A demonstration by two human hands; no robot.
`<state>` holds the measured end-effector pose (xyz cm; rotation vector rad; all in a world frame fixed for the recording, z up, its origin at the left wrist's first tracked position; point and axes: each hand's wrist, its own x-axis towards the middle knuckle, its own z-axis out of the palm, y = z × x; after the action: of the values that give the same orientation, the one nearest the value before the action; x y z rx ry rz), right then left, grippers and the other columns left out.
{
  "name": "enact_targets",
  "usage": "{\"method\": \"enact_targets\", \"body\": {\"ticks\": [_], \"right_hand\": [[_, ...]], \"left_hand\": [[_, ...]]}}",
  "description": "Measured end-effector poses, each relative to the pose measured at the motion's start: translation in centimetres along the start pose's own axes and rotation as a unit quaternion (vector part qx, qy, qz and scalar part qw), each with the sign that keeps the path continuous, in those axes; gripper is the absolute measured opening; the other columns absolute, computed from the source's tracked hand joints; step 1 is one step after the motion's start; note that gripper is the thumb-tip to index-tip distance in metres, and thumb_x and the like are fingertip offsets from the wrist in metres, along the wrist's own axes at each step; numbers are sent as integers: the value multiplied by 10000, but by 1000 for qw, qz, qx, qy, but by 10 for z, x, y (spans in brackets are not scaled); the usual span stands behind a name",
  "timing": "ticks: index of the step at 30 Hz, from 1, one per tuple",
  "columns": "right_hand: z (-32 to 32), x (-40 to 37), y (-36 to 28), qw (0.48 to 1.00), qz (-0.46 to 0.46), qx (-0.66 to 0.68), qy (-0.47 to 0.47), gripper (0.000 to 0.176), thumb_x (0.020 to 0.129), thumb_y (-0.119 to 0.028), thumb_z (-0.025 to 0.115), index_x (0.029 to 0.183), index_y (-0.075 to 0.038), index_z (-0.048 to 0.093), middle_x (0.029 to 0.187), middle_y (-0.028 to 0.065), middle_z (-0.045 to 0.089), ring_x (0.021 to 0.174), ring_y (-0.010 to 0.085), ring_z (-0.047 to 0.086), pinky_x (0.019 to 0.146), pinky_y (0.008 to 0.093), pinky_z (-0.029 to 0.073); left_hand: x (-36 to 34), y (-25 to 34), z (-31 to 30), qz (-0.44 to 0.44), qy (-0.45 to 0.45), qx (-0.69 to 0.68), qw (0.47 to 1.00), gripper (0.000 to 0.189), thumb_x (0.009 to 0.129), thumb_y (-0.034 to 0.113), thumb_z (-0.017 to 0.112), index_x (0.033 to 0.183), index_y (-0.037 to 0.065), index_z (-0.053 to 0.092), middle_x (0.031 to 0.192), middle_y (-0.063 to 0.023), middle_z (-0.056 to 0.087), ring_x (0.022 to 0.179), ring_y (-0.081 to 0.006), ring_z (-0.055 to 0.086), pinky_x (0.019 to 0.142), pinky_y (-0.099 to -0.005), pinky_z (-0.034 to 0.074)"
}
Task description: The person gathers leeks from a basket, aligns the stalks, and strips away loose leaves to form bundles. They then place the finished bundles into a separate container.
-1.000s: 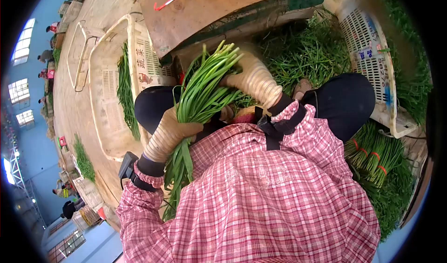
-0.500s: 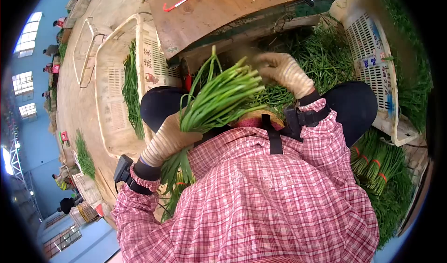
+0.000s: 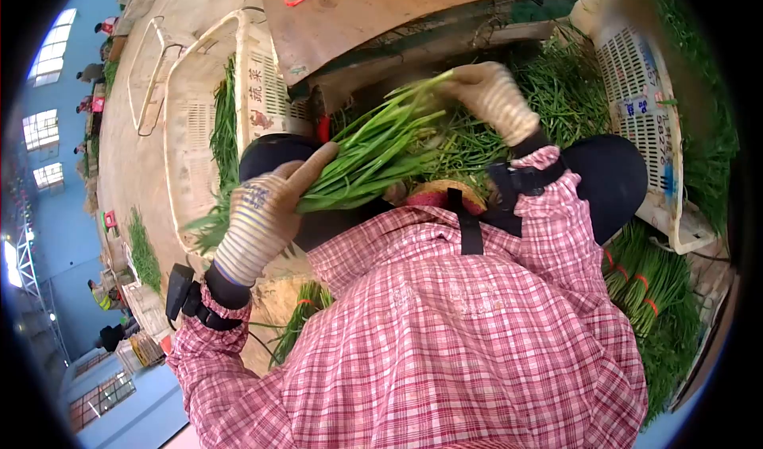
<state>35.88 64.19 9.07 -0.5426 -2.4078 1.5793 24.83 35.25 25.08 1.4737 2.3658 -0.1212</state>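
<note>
Two pale plastic crates flank the person: the left crate (image 3: 208, 135) holds long green leaves (image 3: 226, 123) along its inner side, while the right crate (image 3: 645, 123) stands tilted, its contents hard to make out. Near the right crate lie green bundles (image 3: 633, 286) tied with red bands.

The loose green bunch (image 3: 369, 159) is between the hands, above the lap, stem ends toward the right. The left hand (image 3: 261, 210) wraps its leafy end, thumb along the top; the right hand (image 3: 494, 103) bends inward, fingers narrowed on the stem tips, near the bench (image 3: 366, 24).
</note>
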Motion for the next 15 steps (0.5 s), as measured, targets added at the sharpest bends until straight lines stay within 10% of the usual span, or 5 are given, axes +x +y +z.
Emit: {"method": "enact_targets", "body": {"ticks": [3,6,11,15], "right_hand": [[-41,3,18,978,137,-147,51,310,834,-247,710,1119,-124,705,1094,145,692,1071,217,647,944,341,495],[-26,-4,-12,986,-155,64,4,683,773,-101,740,1401,-191,485,1521,89,360,1371,264,386,1148,401,327],[-2,-3,-28,920,-261,253,-145,436,744,-20,751,1159,-131,679,1442,89,449,1330,265,432,1071,390,383],[-11,-14,-43,982,-172,68,26,164,745,-143,761,863,-45,700,1267,112,561,1221,295,510,1037,401,398]], "left_hand": [[-7,-23,-5,25,89,156,983,709,728,-30,655,1363,256,522,1172,-127,639,879,-328,673,713,-383,548],[-4,-28,-13,38,130,250,959,687,721,5,660,1313,341,561,1224,-85,625,842,-304,674,659,-397,543],[6,-35,-15,98,185,258,943,615,738,91,681,1263,399,587,1260,-74,611,836,-289,673,647,-376,533],[7,-39,-16,124,215,270,930,624,741,141,664,1274,451,567,1233,-70,612,743,-256,639,619,-360,516]]}}
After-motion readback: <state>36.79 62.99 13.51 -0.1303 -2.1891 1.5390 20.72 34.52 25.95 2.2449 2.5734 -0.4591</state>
